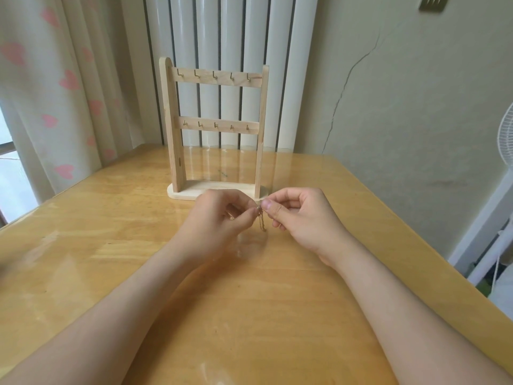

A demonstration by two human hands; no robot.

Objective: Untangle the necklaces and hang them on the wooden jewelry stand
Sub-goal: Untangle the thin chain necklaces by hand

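Gold chain, the tangled necklaces (261,219), hangs pinched between the left hand (222,215) and right hand (294,215) just before the wooden jewelry stand (216,129) (every hook bare), so the knot should be teased apart gently, not tugged.

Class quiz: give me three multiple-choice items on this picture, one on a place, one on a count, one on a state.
1. Where does the stand sit? A) on the table, beyond the left hand and right hand; B) on the floor; C) on a shelf.
2. How many hooks on its top rail? A) three; B) five; C) eight.
3. How is the chain held? A) hung on a hook; B) lying loose; C) pinched by both hands.
Key: 1A, its base rests on the tabletop; 2B, five hooks show there; 3C, fingertips of both meet on it.
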